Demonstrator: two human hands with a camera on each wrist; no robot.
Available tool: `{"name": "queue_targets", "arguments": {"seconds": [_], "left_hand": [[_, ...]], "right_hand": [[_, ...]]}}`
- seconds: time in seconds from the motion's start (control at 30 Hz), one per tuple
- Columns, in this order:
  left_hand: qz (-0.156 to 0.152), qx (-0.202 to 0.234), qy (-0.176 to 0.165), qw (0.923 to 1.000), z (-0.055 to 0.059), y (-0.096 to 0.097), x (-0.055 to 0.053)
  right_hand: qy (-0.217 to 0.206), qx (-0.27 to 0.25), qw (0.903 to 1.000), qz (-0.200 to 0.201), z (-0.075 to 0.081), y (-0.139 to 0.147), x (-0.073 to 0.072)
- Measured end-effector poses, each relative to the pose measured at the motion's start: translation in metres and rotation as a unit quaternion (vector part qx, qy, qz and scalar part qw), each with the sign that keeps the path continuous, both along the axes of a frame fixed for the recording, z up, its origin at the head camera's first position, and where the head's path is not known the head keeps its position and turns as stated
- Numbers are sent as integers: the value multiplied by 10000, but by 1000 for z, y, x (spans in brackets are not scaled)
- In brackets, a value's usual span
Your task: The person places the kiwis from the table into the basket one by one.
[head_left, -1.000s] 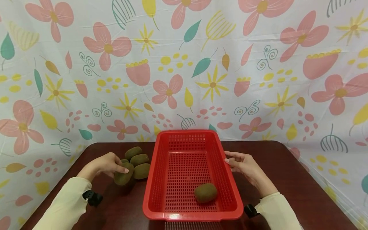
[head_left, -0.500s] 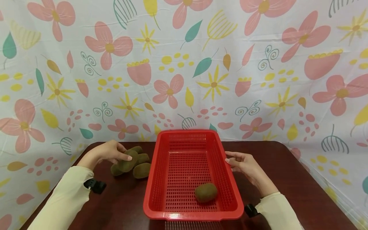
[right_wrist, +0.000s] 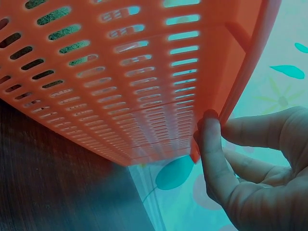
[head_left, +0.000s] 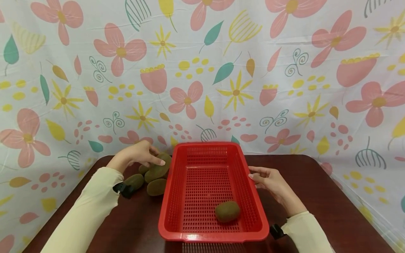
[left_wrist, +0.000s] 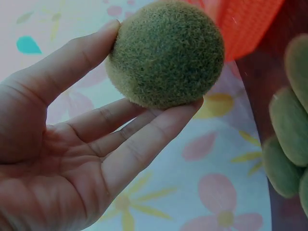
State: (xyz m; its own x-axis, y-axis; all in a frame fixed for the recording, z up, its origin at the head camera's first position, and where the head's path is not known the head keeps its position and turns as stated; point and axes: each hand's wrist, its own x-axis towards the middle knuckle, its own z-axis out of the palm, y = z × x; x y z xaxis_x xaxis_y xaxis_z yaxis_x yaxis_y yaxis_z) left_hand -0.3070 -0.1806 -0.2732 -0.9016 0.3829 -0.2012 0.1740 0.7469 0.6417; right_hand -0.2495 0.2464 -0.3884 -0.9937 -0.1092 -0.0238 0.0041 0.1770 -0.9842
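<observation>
My left hand [head_left: 139, 154] pinches a brown fuzzy kiwi [left_wrist: 166, 53] between thumb and fingertips, just beyond the left rim of a red plastic basket [head_left: 169, 211]. In the left wrist view the thumb is at one side of the fruit and the fingers lie under it. Several other kiwis [head_left: 156, 187] lie on the table below that hand, partly hidden by it. One kiwi [head_left: 227, 211] rests inside the basket, near its front right corner. My right hand [head_left: 269, 181] grips the basket's right rim, thumb against fingers, as the right wrist view shows.
The dark brown table [head_left: 294, 175] has rounded back corners. Behind it hangs a white cloth [head_left: 202, 70] printed with flowers and leaves. The perforated basket stands mid-table, reaching close to the cloth at the back.
My left hand has carried the kiwi up and to the right, away from the other kiwis and toward the basket's left rim. The right hand stays at the rim.
</observation>
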Motion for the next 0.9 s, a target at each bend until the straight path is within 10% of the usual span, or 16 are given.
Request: {"name": "queue_targets", "arguments": {"seconds": [0.5,0.9], "left_hand": [[-670,-634,134,9956,12,85,-12],[-776,-785,-73,9939,0,137,-21]], "right_hand": [[104,-14,9999,101,2,-1,2],[238,96,9996,143,1,0,3]]}}
